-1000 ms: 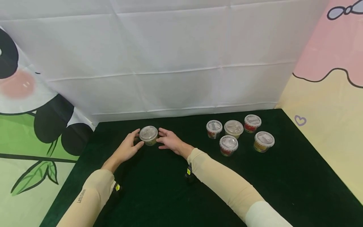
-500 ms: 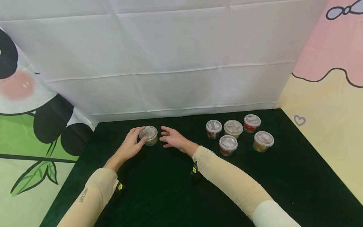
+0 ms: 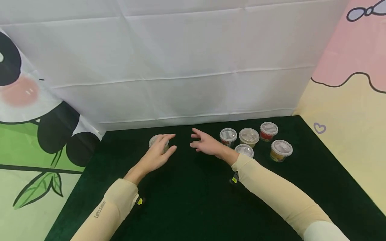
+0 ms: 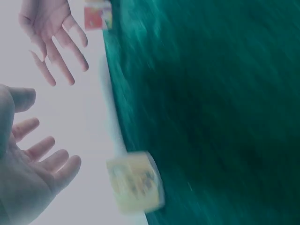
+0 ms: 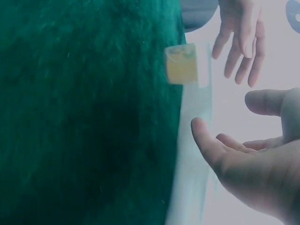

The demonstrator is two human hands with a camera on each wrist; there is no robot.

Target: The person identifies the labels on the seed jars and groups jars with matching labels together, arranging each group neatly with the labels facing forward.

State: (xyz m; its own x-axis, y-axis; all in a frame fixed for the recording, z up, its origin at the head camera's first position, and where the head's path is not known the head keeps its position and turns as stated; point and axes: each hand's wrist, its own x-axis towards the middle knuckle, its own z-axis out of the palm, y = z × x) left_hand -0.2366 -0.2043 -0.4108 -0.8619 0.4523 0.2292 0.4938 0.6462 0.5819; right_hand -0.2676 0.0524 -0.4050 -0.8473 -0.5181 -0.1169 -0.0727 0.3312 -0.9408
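Note:
A small clear-lidded cup with a yellow label (image 3: 156, 140) (image 4: 136, 182) (image 5: 182, 63) stands on the dark green cloth (image 3: 187, 201) near the back left. My left hand (image 3: 163, 149) (image 4: 35, 171) hovers just right of it with its fingers spread, and hides part of the cup in the head view. In the left wrist view the hand is clear of the cup. My right hand (image 3: 202, 143) (image 5: 255, 161) is open, palm facing the left hand, midway between that cup and a cluster of cups. Neither hand holds anything.
Several lidded cups stand at the back right: one (image 3: 228, 135), one (image 3: 248, 135), a red-labelled one (image 3: 268, 130), a yellow-labelled one (image 3: 281, 149), and one (image 3: 245, 149) partly behind my right forearm. A white backdrop (image 3: 181, 67) rises behind the cloth.
Both hands have come off the lone cup and shifted right. The right hand moved furthest, toward the cup cluster. The cup stays where it stood.

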